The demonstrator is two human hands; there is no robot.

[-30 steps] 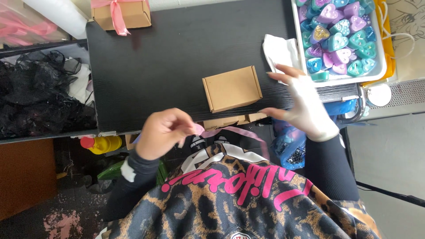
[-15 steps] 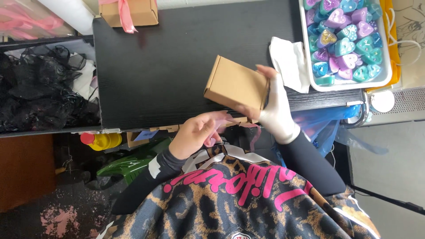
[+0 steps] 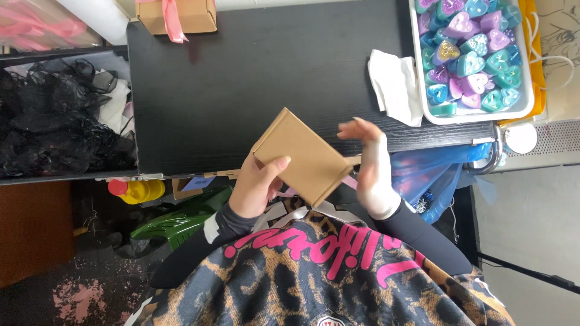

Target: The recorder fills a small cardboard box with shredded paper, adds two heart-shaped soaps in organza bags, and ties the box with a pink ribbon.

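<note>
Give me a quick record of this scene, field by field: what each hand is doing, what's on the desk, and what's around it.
left hand: grips the small cardboard box, thumb on its face
right hand: open, at the box's right edge
box: closed, tilted, lifted above the black desk
desk top: white tray of heart-shaped pieces, white tissue, ribboned box
left of desk: black netting

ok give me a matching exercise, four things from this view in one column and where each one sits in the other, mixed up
Things:
1. plain cardboard box
2. box with pink ribbon
3. white tray of heart shapes
4. white cloth

Places:
A. top right corner of the black table
B. just left of the tray
C. held in the left hand, above the table's near edge
D. far edge of the table, left side

Pairs: 1-C, 2-D, 3-A, 4-B
</note>
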